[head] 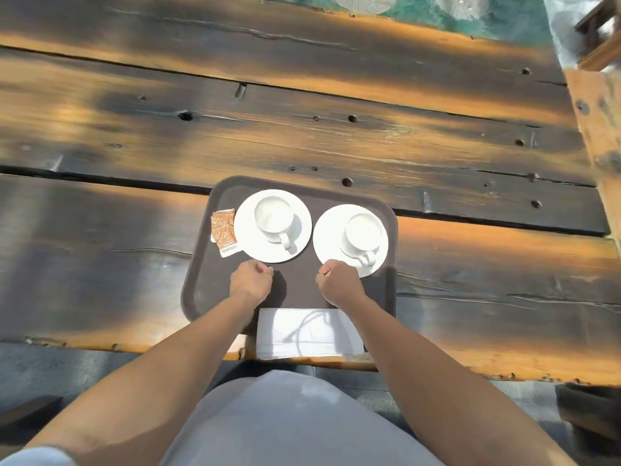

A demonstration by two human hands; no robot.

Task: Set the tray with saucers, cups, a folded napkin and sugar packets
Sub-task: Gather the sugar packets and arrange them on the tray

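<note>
View from above, looking down at a brown tray lying on a dark, weathered plank counter, close to its near edge. The setting looks complete. Two white saucers sit side by side on the far half, the left saucer carrying the left cup and the right saucer carrying the right cup, both handles pointing toward the person. Orange sugar packets lie just left of the left saucer, against the tray's rim. A folded white napkin lies between the forearms, over the tray's near rim, reaching the counter's edge. The left hand and right hand hover over the tray's middle, each clenched with nothing visible in it. The right hand overlaps its saucer's near rim; contact cannot be judged. The likely risks are a forearm dragging the overhanging napkin off the counter, or a knuckle catching a handle and skidding a cup. A wooden post stands to the right, well apart.
</note>
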